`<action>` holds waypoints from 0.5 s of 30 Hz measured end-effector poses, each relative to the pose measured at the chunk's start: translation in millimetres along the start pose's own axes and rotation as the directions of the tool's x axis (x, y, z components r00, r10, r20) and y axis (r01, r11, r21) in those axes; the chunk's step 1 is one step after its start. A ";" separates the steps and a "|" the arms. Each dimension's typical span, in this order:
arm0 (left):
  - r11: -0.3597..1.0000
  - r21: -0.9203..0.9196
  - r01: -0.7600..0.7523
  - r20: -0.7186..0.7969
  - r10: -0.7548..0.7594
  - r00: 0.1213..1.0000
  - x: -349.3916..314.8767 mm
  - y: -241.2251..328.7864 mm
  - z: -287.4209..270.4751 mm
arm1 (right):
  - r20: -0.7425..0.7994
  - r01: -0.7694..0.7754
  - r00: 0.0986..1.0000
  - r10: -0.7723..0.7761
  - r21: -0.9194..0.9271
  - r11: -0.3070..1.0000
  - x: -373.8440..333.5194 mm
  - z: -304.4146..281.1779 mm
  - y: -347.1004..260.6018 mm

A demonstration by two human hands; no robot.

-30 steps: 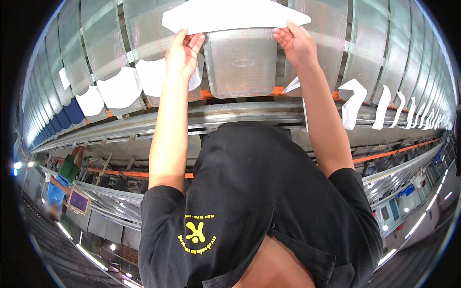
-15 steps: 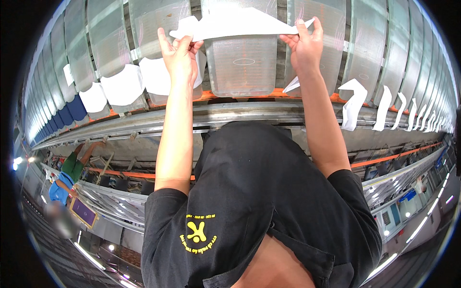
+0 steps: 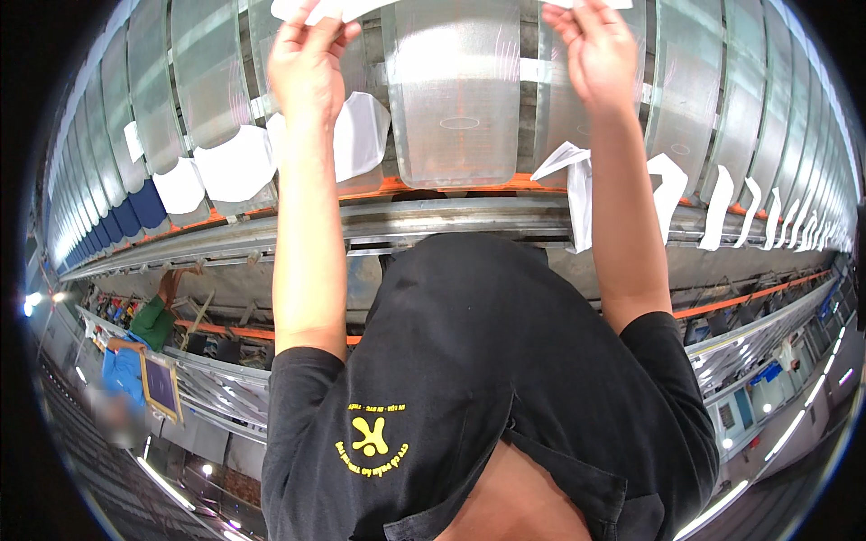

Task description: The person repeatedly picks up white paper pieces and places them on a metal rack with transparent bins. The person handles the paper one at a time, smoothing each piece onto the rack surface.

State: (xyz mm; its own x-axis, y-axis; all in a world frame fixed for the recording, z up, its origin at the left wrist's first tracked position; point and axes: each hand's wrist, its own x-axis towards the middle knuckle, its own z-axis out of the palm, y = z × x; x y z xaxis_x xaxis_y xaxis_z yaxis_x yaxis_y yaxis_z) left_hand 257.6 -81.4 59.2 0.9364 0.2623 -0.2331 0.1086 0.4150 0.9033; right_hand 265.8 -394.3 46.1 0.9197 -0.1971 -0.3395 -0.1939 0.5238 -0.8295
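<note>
Placement of a white cloth piece (image 3: 356, 8) over the central translucent panel (image 3: 456, 95), seen from above: compared with half a second ago, both hands have travelled forward, away from the body, and stand farther apart, so that the cloth, then drawn out in a sagging strip across the panel, now shows only as short lengths at the upper edge of the view, its middle out of sight. The left hand (image 3: 311, 68) pinches the cloth's left part between thumb and fingers; the right hand (image 3: 603, 63) appears to pinch its right end, though the fingertips are partly cut off. Whether the cloth touches the panel cannot be told. The near part of the panel lies exposed between the forearms. Neighbouring panels carry similar pieces: a white piece on the left (image 3: 361, 135), spread out, and a folded white piece (image 3: 580, 198) hanging past the near edge on the right. The change suggests that the cloth is being positioned and has not been released
</note>
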 end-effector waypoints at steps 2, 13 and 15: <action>0.983 0.117 0.145 -0.096 -0.134 0.986 0.6 -33.2 -19.7 | -0.032 -0.124 0.992 0.120 -0.157 0.980 4.2 -23.2 33.4; 0.893 0.225 0.389 -0.223 -0.342 0.913 -71.4 -71.1 -60.3 | -0.170 -0.343 0.939 0.300 -0.365 0.866 -67.1 -59.3 57.4; 0.880 0.244 0.408 -0.220 -0.360 0.907 -79.3 -72.7 -62.5 | -0.180 -0.355 0.934 0.309 -0.365 0.861 -74.6 -63.7 57.1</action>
State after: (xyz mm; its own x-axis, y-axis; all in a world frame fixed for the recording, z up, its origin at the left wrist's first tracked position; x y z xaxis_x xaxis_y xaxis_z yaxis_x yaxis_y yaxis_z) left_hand 154.6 -77.9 -10.5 0.7367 0.2801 -0.6155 0.5592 0.2595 0.7874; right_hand 164.3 -402.4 -4.1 0.7376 -0.1715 -0.6531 -0.6179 0.2186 -0.7553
